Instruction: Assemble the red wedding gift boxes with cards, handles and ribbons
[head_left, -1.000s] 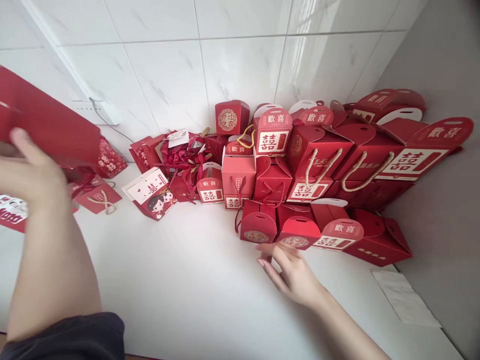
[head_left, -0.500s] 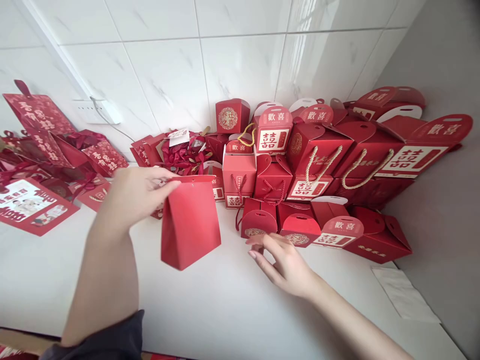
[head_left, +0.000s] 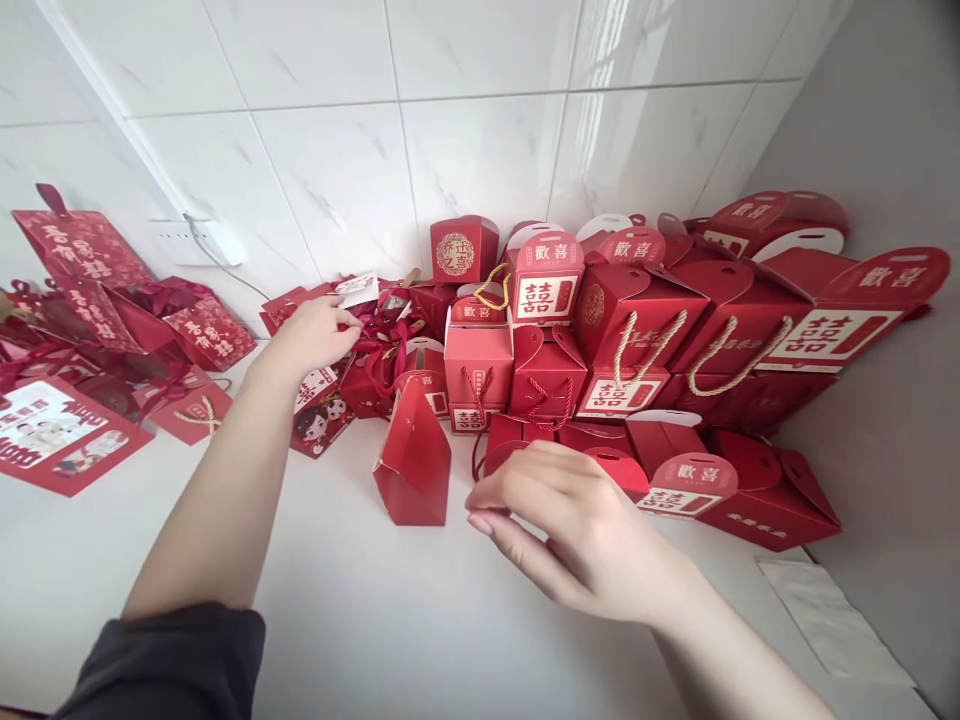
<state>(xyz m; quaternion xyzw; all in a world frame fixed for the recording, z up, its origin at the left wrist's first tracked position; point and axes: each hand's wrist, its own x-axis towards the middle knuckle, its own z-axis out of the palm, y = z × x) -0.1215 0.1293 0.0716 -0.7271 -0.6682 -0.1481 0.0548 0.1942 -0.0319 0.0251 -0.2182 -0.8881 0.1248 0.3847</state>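
Note:
A plain red paper bag [head_left: 416,465] stands upright on the white table [head_left: 360,610], its narrow side turned partly toward me and nothing touching it. Up and to the left of it, my left hand [head_left: 316,335] is over the pile of red boxes with dark red ribbons [head_left: 379,365]; its fingers are apart and hold nothing visible. My right hand [head_left: 559,525] hovers just right of the bag, thumb and fingers curved toward each other with a small gap between the tips. In front of the front row of boxes, it holds nothing.
Stacked red gift boxes [head_left: 637,330] with rope handles fill the back right. More red bags [head_left: 97,300] lie at the left, below a wall socket [head_left: 196,243]. A cartoon-printed box [head_left: 319,425] sits under my left wrist. A white tissue [head_left: 832,620] lies at the right edge.
My left hand has let go of the red bag and moved up toward the ribbon pile. The bag now stands on the table, turned. My right hand has come nearer to it.

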